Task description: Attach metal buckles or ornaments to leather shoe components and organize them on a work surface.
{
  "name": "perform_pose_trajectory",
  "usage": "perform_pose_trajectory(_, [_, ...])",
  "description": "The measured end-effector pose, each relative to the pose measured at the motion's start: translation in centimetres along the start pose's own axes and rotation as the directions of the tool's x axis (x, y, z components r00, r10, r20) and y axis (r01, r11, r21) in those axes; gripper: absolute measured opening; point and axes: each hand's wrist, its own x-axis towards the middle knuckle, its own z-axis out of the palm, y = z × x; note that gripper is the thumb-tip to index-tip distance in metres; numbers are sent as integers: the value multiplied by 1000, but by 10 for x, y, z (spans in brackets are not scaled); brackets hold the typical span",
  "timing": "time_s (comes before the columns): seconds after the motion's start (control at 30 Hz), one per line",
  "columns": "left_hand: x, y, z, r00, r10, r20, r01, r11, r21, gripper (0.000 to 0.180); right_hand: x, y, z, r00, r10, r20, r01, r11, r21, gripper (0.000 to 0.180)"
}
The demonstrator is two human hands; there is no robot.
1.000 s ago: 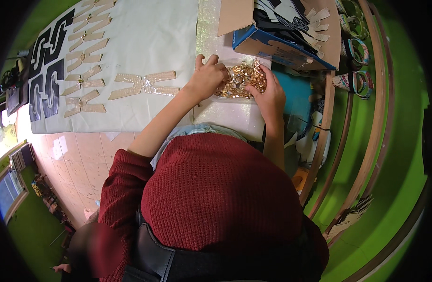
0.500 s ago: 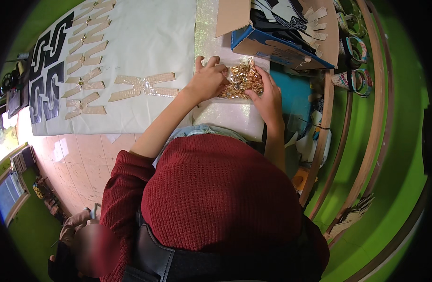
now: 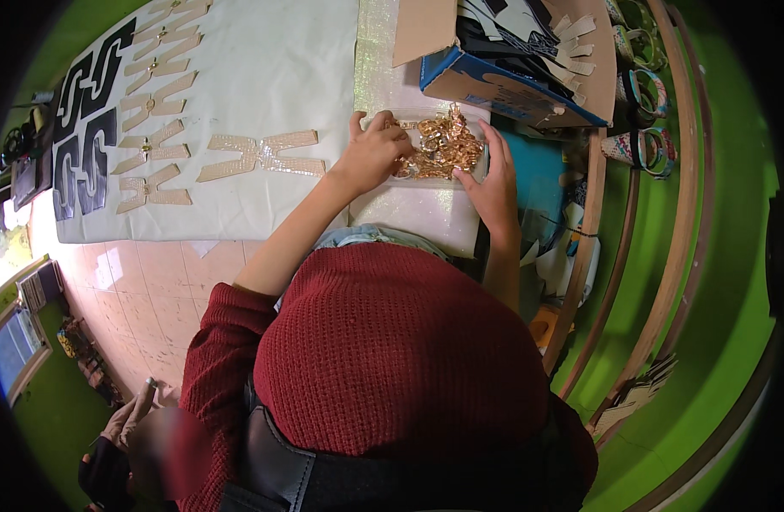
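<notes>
A clear plastic tray (image 3: 419, 183) full of gold-coloured metal buckles or fittings (image 3: 447, 147) stands at the table's near right part. My right hand (image 3: 495, 183) holds the tray's right side, thumb on the inner side and fingers along the outer wall. At the tray's left end, my left hand (image 3: 375, 155) reaches in with curled fingers against the gold pieces; what lies between its fingertips is hidden. Left of my left forearm, a beige crocodile-patterned X-shaped strap piece (image 3: 260, 155) lies flat on the table cover.
Several similar beige strap pieces (image 3: 153, 189), some with gold fittings, form a column at the left, beside black S-shaped cut-outs (image 3: 85, 175). A cardboard box (image 3: 494, 85) of dark scraps stands behind the tray. Wooden rails (image 3: 592, 222) run along the right. Another person's hand (image 3: 129, 418) is at lower left.
My right hand has shifted slightly right, uncovering more gold pieces, its fingers now farther from them. My left hand has moved a little left and nearer me. The other person's hand has moved.
</notes>
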Motion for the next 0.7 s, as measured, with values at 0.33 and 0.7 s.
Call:
perform_pose_trajectory(0.33, [10, -10, -7, 990, -68, -125, 36, 970, -239, 10, -3, 1, 14, 980, -102, -173, 101, 995, -16, 42])
perform_pose_trajectory(0.7, [7, -26, -14, 943, -327, -64, 115, 499, -859, 21, -12, -30, 33, 981, -119, -154, 141, 981, 136, 21])
